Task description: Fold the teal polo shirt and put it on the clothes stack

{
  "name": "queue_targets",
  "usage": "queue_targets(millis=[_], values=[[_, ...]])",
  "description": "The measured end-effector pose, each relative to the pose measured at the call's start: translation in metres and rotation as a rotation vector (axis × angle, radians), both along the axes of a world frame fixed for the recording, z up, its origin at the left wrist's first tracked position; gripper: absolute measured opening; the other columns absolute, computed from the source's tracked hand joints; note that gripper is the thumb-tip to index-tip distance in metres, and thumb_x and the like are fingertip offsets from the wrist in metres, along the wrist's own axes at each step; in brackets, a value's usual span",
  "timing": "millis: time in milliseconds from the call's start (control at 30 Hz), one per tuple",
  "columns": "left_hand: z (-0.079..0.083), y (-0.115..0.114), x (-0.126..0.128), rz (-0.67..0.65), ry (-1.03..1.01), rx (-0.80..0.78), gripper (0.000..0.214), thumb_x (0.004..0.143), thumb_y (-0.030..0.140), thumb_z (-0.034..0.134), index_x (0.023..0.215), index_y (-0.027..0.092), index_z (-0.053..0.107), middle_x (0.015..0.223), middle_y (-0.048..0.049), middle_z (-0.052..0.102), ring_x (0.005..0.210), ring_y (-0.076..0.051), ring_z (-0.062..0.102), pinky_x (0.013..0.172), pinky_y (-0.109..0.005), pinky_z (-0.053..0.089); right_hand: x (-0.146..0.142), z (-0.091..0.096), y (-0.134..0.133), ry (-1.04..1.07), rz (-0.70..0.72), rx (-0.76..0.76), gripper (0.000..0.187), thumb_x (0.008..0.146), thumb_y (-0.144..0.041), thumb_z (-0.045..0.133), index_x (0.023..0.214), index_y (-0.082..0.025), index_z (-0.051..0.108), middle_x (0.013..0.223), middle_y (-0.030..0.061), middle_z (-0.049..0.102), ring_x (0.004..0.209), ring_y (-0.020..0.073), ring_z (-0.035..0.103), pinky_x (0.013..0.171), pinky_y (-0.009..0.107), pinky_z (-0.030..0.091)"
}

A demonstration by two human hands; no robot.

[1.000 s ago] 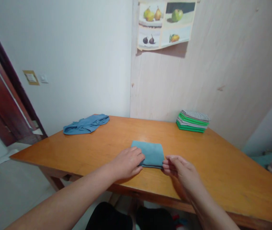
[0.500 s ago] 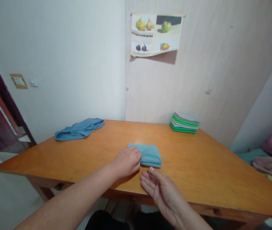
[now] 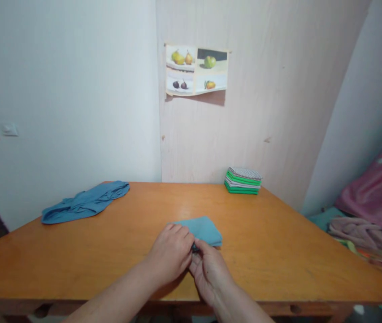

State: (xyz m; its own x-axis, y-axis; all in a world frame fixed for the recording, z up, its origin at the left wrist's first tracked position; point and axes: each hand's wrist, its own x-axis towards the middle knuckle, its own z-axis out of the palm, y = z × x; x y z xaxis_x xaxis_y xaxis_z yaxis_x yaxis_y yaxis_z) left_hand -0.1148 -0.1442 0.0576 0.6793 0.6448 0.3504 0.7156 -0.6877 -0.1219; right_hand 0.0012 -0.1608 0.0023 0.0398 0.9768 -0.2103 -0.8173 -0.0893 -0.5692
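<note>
A small folded teal cloth (image 3: pixel 201 229) lies near the front middle of the orange wooden table (image 3: pixel 278 251). My left hand (image 3: pixel 171 255) rests curled on the cloth's near left corner, covering part of it. Pressed against it from the right, my right hand (image 3: pixel 209 269) pinches the cloth's near edge with its fingertips. The two hands touch each other. Much of the cloth's near side is hidden under them.
A crumpled blue garment (image 3: pixel 83 205) lies at the table's far left. A stack of folded green and striped cloths (image 3: pixel 243 180) sits at the far right by the wall. Pink and mixed fabrics (image 3: pixel 372 211) pile beyond the right edge. A fruit poster (image 3: pixel 196 69) hangs on the wall.
My right hand, earlier open palm-up below the cloth, has come in and closed on its near edge beside my left hand. The camera view has swung to the right.
</note>
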Motion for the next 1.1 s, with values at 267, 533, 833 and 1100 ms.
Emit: queue_targets(millis=[267, 533, 833, 1100], values=[[-0.004, 0.030, 0.008, -0.048, -0.475, -0.011, 0.028, 0.096, 0.043, 0.050, 0.110, 0.021, 0.061, 0.106, -0.0089, 0.066, 0.100, -0.025, 0.058, 0.088, -0.040, 0.045, 0.058, 0.016, 0.022, -0.067, -0.082, 0.077, 0.028, 0.074, -0.017, 0.072, 0.099, -0.020, 0.059, 0.092, 0.0036, 0.075, 0.082, 0.0185, 0.072, 0.077, 0.032, 0.059], [-0.035, 0.093, 0.044, 0.000, -0.458, -0.143, 0.022, 0.095, 0.036, 0.050, 0.099, 0.019, 0.063, 0.100, -0.0081, 0.065, 0.097, -0.025, 0.060, 0.085, -0.038, 0.047, 0.168, 0.055, 0.079, -0.236, -0.336, 0.110, 0.020, 0.078, -0.013, 0.066, 0.095, -0.023, 0.059, 0.088, -0.0012, 0.074, 0.080, 0.0138, 0.071, 0.079, 0.029, 0.059], [-0.064, 0.103, 0.050, -0.012, -0.420, -0.246, 0.019, 0.088, 0.033, 0.057, 0.103, 0.022, 0.061, 0.108, -0.0078, 0.063, 0.101, -0.025, 0.058, 0.090, -0.043, 0.047, 0.273, 0.083, 0.154, -0.245, -0.486, 0.160, 0.016, 0.080, -0.010, 0.057, 0.088, -0.023, 0.054, 0.084, -0.0014, 0.068, 0.080, 0.0123, 0.069, 0.078, 0.028, 0.060], [-0.090, 0.124, 0.040, -0.104, -0.360, -0.100, 0.032, 0.084, 0.040, 0.064, 0.112, 0.026, 0.063, 0.119, -0.0096, 0.067, 0.111, -0.030, 0.062, 0.093, -0.045, 0.053, 0.326, 0.096, 0.230, -0.230, -0.531, 0.190, 0.011, 0.083, -0.012, 0.054, 0.087, -0.022, 0.052, 0.085, -0.0005, 0.065, 0.082, 0.0111, 0.067, 0.081, 0.027, 0.059]])
